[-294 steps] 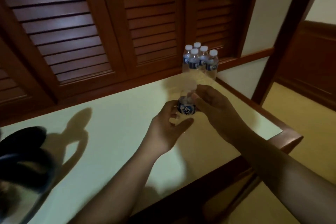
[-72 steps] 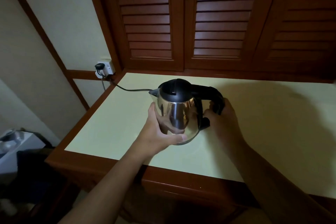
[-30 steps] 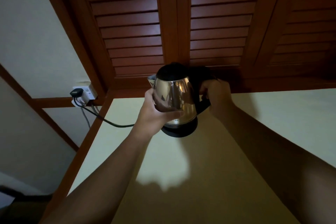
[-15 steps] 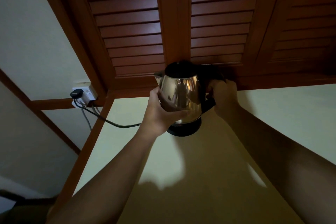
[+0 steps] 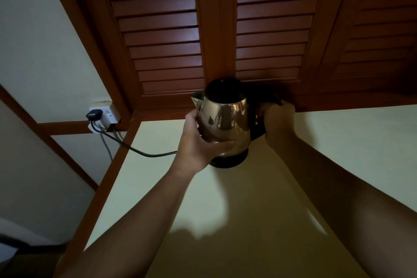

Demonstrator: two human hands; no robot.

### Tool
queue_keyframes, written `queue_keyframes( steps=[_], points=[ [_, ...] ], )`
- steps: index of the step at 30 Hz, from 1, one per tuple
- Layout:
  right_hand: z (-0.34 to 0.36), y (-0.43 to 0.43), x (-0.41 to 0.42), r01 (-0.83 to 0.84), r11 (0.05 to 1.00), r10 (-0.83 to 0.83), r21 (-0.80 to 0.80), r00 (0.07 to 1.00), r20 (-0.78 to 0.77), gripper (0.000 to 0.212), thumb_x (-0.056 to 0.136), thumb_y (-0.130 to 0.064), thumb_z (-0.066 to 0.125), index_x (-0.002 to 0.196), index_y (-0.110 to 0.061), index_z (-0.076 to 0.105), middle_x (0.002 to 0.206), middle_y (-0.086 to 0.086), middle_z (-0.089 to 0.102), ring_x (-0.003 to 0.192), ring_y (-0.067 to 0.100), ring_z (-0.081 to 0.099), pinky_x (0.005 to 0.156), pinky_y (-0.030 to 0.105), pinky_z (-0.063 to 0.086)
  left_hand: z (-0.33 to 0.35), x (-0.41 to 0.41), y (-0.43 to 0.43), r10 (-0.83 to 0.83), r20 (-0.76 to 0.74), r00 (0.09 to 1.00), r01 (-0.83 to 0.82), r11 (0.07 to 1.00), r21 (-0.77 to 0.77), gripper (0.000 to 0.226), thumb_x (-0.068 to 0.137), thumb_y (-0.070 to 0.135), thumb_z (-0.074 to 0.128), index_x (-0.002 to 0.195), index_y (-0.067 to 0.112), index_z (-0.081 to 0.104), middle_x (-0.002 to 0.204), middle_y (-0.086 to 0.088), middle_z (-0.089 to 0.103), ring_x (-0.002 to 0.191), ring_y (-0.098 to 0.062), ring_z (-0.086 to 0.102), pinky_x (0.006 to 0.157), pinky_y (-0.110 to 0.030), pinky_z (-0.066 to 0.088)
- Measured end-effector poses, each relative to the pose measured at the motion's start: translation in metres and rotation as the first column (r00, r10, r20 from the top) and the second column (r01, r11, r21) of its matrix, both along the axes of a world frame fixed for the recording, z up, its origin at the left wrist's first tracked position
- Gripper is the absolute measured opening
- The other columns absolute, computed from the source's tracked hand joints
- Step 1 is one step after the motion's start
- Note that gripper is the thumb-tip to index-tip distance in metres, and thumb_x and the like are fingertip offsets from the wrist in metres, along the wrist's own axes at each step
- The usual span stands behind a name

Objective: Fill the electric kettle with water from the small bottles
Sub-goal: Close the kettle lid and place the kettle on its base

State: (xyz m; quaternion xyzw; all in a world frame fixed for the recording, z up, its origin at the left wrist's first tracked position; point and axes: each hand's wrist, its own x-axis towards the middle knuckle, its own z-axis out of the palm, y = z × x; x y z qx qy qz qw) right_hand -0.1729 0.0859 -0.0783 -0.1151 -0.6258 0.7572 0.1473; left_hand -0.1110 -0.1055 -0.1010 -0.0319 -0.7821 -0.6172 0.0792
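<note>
Head view: the kettle (image 5: 228, 117) stands between the two hands at the far edge of the pale countertop (image 5: 343, 156), close against the louvred doors (image 5: 162, 29). The left hand (image 5: 199, 142) wraps the steel body from its spout side. The thumb lies across the lower front and the palm is against the wall, while the fingers pass round the back, out of sight. The right hand (image 5: 278, 119) is clenched round the black handle (image 5: 269, 99). Only the handle's top curve shows above the knuckles, and the fingers are hidden on its far side.

Below the left hand's thumb the kettle's foot meets a black base (image 5: 229, 161). The heel of that hand covers the base's left part, so it cannot be told whether the kettle is fully seated. The top (image 5: 223, 90) is a dark dome that merges with the shadow behind, and no detail of it can be made out. The spout (image 5: 195, 100) pokes out just above the left hand.

Left of the left wrist a cord (image 5: 140, 152) runs from behind the hand to a plug (image 5: 93, 115) in a wall socket (image 5: 107, 114). Both forearms are cut off by the lower frame edge, and the near countertop lies in their shadow.
</note>
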Motion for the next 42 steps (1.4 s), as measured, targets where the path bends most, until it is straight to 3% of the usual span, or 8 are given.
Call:
queue_keyframes(
  steps=[10, 15, 20, 25, 31, 34, 37, 42],
  points=[
    [0.005, 0.000, 0.007, -0.030, 0.998, 0.030, 0.053, 0.999, 0.016, 0.019, 0.071, -0.001, 0.056, 0.072, -0.015, 0.069, 0.060, 0.000, 0.060, 0.056, 0.017, 0.053, 0.058, 0.033, 0.043, -0.002, 0.003, -0.003, -0.009, 0.032, 0.999, 0.009, 1.000, 0.007, 0.114, 0.059, 0.017, 0.104, 0.149, 0.032, 0.037, 0.139, 0.011, 0.061, 0.128, -0.015, 0.062, 0.101, -0.037, 0.061],
    [-0.005, -0.002, 0.012, -0.021, 0.997, 0.020, 0.076, 1.000, 0.014, 0.016, 0.064, -0.008, 0.058, 0.072, -0.011, 0.071, 0.061, 0.004, 0.059, 0.057, 0.019, 0.052, 0.061, 0.037, 0.043, -0.006, 0.009, -0.006, -0.044, 0.037, 0.998, 0.044, 0.999, 0.009, 0.112, 0.063, 0.011, 0.102, 0.152, 0.030, 0.036, 0.136, 0.016, 0.060, 0.121, -0.005, 0.063, 0.098, -0.025, 0.060],
    [-0.005, -0.001, 0.014, -0.045, 0.994, 0.047, 0.101, 0.999, -0.023, 0.018, 0.069, -0.012, 0.061, 0.076, -0.021, 0.075, 0.066, -0.002, 0.066, 0.063, 0.017, 0.057, 0.064, 0.035, 0.046, -0.009, 0.006, -0.007, -0.030, 0.057, 0.998, 0.030, 1.000, 0.006, 0.117, 0.056, 0.021, 0.106, 0.149, 0.035, 0.036, 0.140, 0.011, 0.061, 0.127, -0.012, 0.062, 0.104, -0.041, 0.059],
    [-0.010, 0.009, 0.020, -0.104, 0.974, 0.126, 0.200, 0.987, -0.102, 0.034, 0.077, -0.014, 0.065, 0.107, -0.030, 0.066, 0.098, -0.006, 0.072, 0.090, 0.016, 0.069, 0.079, 0.038, 0.053, -0.009, 0.010, -0.005, -0.036, 0.024, 0.999, 0.036, 0.999, 0.008, 0.115, 0.062, 0.015, 0.103, 0.153, 0.034, 0.034, 0.141, 0.013, 0.058, 0.126, -0.004, 0.060, 0.100, -0.027, 0.059],
    [-0.006, 0.019, 0.043, 0.181, 0.746, 0.121, 0.641, 0.909, -0.398, 0.060, 0.078, -0.018, 0.057, 0.137, -0.028, 0.051, 0.135, -0.010, 0.048, 0.127, 0.017, 0.047, 0.106, 0.046, 0.045, -0.010, 0.026, -0.009, -0.106, 0.004, 0.994, 0.106, 0.994, -0.012, 0.095, 0.076, -0.001, 0.092, 0.142, 0.047, 0.042, 0.119, 0.039, 0.067, 0.110, 0.022, 0.061, 0.083, -0.005, 0.051],
    [0.000, 0.015, 0.053, 0.178, 0.706, 0.138, 0.686, 0.915, -0.380, 0.061, 0.082, -0.014, 0.055, 0.142, -0.026, 0.049, 0.141, -0.007, 0.047, 0.129, 0.015, 0.044, 0.110, 0.038, 0.039, -0.021, 0.034, -0.016, -0.144, 0.032, 0.989, 0.144, 0.990, -0.009, 0.101, 0.079, -0.011, 0.085, 0.137, 0.060, 0.042, 0.123, 0.045, 0.063, 0.121, 0.015, 0.060, 0.087, -0.009, 0.053],
    [0.003, 0.012, 0.055, 0.210, 0.692, 0.123, 0.691, 0.908, -0.400, 0.058, 0.084, -0.012, 0.055, 0.142, -0.021, 0.052, 0.134, -0.013, 0.045, 0.123, 0.004, 0.041, 0.110, 0.033, 0.037, -0.030, 0.039, -0.021, -0.160, 0.048, 0.986, 0.160, 0.987, 0.012, 0.101, 0.083, -0.013, 0.081, 0.143, 0.059, 0.044, 0.136, 0.028, 0.065, 0.136, -0.001, 0.057, 0.093, -0.019, 0.055],
    [0.003, 0.006, 0.056, 0.198, 0.659, 0.121, 0.726, 0.924, -0.362, 0.062, 0.083, -0.023, 0.051, 0.145, -0.021, 0.049, 0.142, 0.002, 0.052, 0.130, 0.021, 0.048, 0.111, 0.038, 0.039, -0.036, 0.044, -0.021, -0.169, 0.074, 0.983, 0.168, 0.985, 0.027, 0.108, 0.084, -0.025, 0.069, 0.138, 0.062, 0.036, 0.129, 0.044, 0.062, 0.130, 0.016, 0.054, 0.093, -0.012, 0.050]
  ],
)
